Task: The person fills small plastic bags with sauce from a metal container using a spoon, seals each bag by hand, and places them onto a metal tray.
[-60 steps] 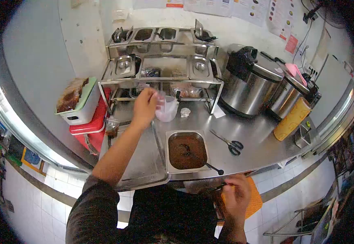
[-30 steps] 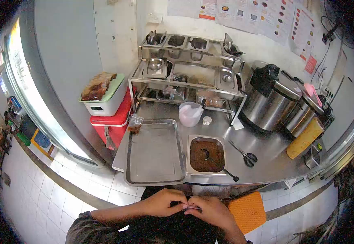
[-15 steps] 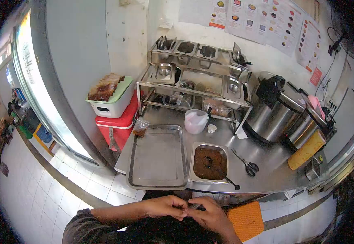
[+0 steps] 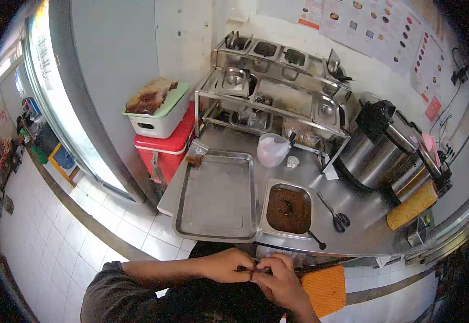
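At the bottom centre, just off the counter's front edge, my left hand (image 4: 226, 265) and my right hand (image 4: 280, 277) meet. Both have their fingers pinched together on something small and dark, too small to make out. Beyond them on the counter lies a steel tray (image 4: 217, 237) with a small plastic bag of brown stuff (image 4: 196, 156) at its top left corner. Right of the tray stands a steel pan of brown sauce (image 4: 288, 210), with a black-handled utensil (image 4: 315, 239) resting in it.
Scissors (image 4: 335, 214) lie right of the pan. Behind stand a white jug (image 4: 272, 150), a steel rack (image 4: 277, 110) and large steel pots (image 4: 377, 145). A red cooler (image 4: 175, 148) bears a white box (image 4: 164, 119). An orange mat (image 4: 325, 290) is low at right.
The view has shifted, so the counter and its objects appear farther right and slightly higher. My fingers have changed their hold, with my hands still together.
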### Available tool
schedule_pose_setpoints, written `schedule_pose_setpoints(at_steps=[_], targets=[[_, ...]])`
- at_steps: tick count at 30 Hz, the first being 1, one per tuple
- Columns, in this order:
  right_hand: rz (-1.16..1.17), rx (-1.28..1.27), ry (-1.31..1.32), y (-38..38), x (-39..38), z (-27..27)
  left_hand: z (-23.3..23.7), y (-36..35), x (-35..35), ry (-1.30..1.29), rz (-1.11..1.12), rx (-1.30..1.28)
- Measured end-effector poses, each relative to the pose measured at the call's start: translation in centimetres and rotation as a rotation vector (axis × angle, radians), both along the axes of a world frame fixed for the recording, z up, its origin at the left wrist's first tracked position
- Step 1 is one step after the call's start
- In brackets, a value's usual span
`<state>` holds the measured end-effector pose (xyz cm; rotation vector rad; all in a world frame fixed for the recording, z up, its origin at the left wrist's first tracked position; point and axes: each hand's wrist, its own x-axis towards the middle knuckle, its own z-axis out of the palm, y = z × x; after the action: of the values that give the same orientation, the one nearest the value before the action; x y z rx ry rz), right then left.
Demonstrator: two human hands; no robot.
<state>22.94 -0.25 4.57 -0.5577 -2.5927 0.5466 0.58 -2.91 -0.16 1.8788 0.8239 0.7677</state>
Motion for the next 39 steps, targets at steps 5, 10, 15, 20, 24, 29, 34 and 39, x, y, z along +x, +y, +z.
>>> schedule_pose_setpoints(at_steps=[5, 10, 15, 20, 24, 29, 34, 39], targets=[[0.028, 0.104, -0.018, -0.3, 0.3, 0.6, 1.4, -0.5, -0.1, 0.222, 0.340, 0.105], [0.040, 0.141, -0.114, -0.2, 0.3, 0.1, 2.1, -0.8, 0.6, 0.144, 0.442, 0.119], [-0.105, 0.150, -0.249, 0.4, -0.4, -0.2, 2.7, -0.7, 1.1, 0.210, 0.483, 0.244], [-0.089, 0.108, -0.233, 0.3, -0.1, -0.6, 2.7, 0.2, 0.0, 0.253, 0.311, 0.157], [-0.085, 0.046, -0.104, 0.2, -0.2, -0.6, 3.9, 0.1, 0.8, 0.200, 0.289, 0.305], [-0.109, -0.022, -0.207, -0.2, -1.0, 0.1, 1.4, 0.6, 1.3, 0.481, 0.291, 0.345], [-0.054, -0.028, -0.201, -0.1, -1.5, 0.3, 1.2, 0.7, 1.8, 0.457, 0.346, 0.366], [-0.137, -0.018, 0.323, 0.0, -0.9, 0.5, 0.4, 2.2, 0.3, -0.121, 0.162, 0.080]])
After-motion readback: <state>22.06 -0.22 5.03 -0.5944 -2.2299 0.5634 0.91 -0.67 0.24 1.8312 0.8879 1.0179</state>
